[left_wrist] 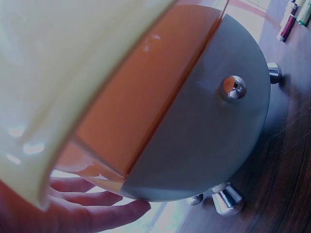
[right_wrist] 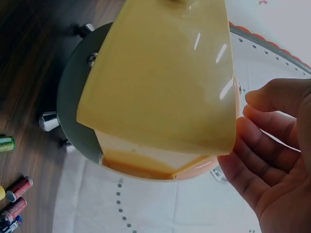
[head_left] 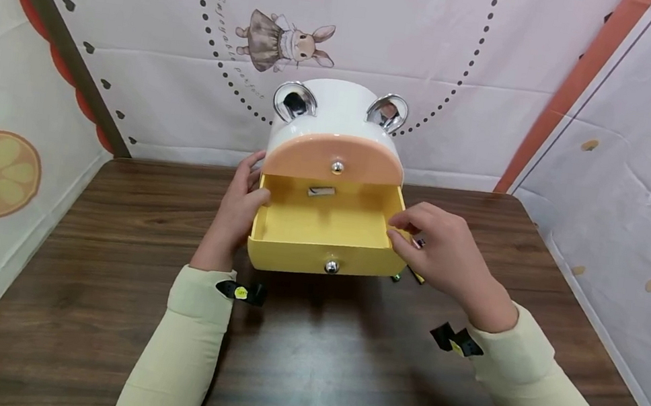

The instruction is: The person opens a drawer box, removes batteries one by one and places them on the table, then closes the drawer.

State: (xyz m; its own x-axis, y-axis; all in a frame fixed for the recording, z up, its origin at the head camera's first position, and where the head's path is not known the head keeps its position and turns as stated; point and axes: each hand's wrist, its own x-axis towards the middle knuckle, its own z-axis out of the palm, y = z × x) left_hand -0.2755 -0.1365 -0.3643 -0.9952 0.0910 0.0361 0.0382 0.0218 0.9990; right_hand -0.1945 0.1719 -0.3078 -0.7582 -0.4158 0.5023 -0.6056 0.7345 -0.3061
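Note:
A round-topped white cabinet (head_left: 341,100) stands at the table's back, with silver ear-like rings and an orange upper front. Its yellow drawer (head_left: 322,226) is pulled far out, and a small white piece (head_left: 321,192) shows near its inner back. My left hand (head_left: 236,209) lies along the left side, its thumb over the drawer's rim and its straight fingers beside the cabinet's body in the left wrist view. At the drawer's right wall, my right hand (head_left: 441,251) grips the rim between thumb and curled fingers. A closed grey-green lower front (left_wrist: 199,131) with a silver knob sits beneath.
Several small batteries (right_wrist: 19,188) lie on the wooden table (head_left: 108,285) right of the cabinet, partly hidden by my right hand in the head view. Silver feet (left_wrist: 227,200) hold the cabinet up. Printed cloth walls (head_left: 625,199) enclose the table's back and sides.

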